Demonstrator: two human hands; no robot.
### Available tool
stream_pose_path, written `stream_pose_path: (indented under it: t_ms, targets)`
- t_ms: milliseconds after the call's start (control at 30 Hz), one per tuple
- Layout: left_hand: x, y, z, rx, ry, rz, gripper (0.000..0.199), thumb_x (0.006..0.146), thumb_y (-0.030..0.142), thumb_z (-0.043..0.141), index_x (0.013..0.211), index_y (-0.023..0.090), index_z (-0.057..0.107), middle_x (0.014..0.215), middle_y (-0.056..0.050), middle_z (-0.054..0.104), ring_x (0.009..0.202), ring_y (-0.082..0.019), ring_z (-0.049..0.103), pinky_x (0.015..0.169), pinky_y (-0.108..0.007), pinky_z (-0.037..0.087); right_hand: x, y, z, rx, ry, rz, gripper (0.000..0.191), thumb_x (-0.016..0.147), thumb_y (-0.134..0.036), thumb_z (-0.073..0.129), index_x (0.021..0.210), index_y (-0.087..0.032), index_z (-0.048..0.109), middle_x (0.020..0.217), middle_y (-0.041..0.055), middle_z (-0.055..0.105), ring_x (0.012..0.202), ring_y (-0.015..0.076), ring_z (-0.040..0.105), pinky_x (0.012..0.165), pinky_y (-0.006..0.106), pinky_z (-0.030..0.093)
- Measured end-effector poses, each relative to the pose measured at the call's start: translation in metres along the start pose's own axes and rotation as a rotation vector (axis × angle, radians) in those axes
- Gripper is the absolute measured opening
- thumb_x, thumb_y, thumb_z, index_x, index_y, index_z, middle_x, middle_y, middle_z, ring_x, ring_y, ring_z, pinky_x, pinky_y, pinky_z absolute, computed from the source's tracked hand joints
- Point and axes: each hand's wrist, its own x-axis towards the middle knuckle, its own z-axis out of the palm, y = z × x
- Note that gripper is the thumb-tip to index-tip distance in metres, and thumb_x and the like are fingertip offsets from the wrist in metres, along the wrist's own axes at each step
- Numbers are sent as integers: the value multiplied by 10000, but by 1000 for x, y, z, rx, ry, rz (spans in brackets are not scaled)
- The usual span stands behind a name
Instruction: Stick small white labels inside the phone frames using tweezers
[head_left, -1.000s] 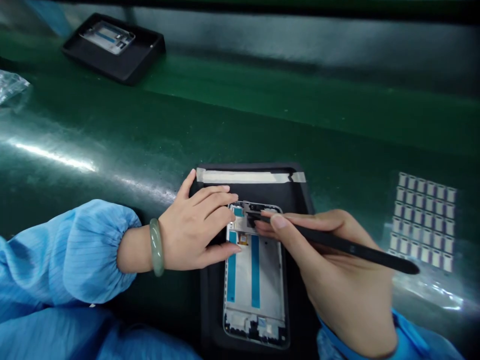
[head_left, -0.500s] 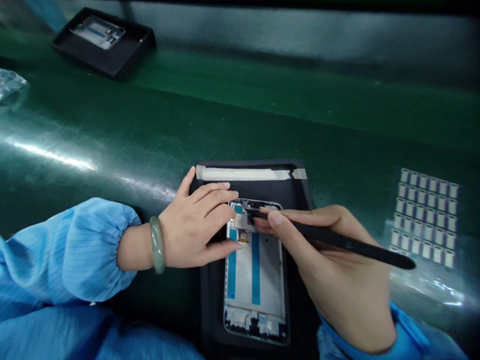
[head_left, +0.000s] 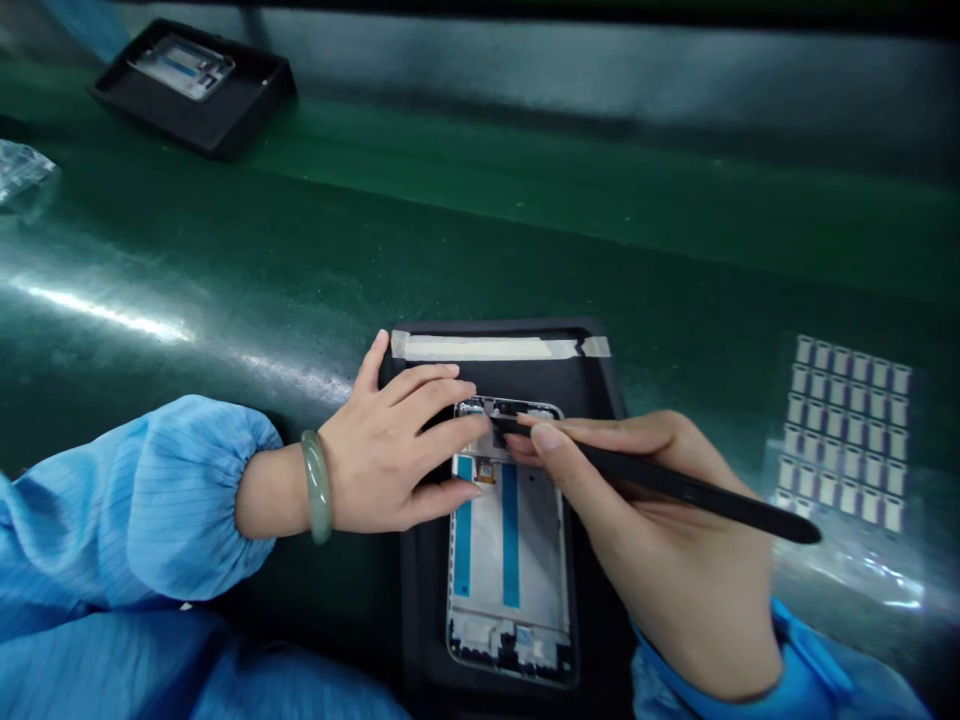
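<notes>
A phone mid-frame (head_left: 540,550) with blue strips lies in a black holder (head_left: 600,630) in front of me. My left hand (head_left: 409,450), a green bangle on its wrist, is open with its fingers spread over the frame's upper left edge. One fingertip reaches in near the top, beside the tool tip. Black tweezers (head_left: 675,482) are pinched in my right hand (head_left: 675,540), their tip at the upper part of the frame. What lies under the tip is too small to make out. A small gold-coloured connector (head_left: 486,472) shows just below.
Rows of small pale parts on a clear sheet (head_left: 844,430) lie at the right. A second black holder (head_left: 259,100) with another phone frame (head_left: 180,66) stands at the back left. A clear plastic bag (head_left: 22,170) sits at the left edge of the green bench mat (head_left: 337,250).
My left fingertip has stretched further right over the top of the frame, closer to the tweezers' tip. My right hand and the tweezers have shifted slightly left.
</notes>
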Motion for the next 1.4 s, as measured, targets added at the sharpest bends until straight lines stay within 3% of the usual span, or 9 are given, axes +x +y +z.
stream_pose_path:
  t_ms: [633,900,1400]
  targets:
    - [1,0,-1,-23,-9,-10,363,902,437,545,1108,143,596,1219,-125,640,1223,-310,530,1117,-678,131,1,-2,1,-36,18,-20,150,778,-337,744,774,-263,614,789,-39,725,732,156,725,661,240,602]
    - [0,1,-2,-25,-8,-13,360,902,434,545,1104,142,604,1221,-126,640,1225,-307,527,1122,-673,130,1,-1,0,-10,7,-5,165,765,-320,755,781,-248,608,795,-16,731,725,204,728,637,314,623]
    - [2,1,-5,57,-59,31,364,946,428,472,1169,168,595,1234,-137,617,1224,-306,513,1096,-728,107,0,-3,0,-59,0,-12,164,775,-345,746,800,-248,616,827,-11,722,770,200,719,690,345,595]
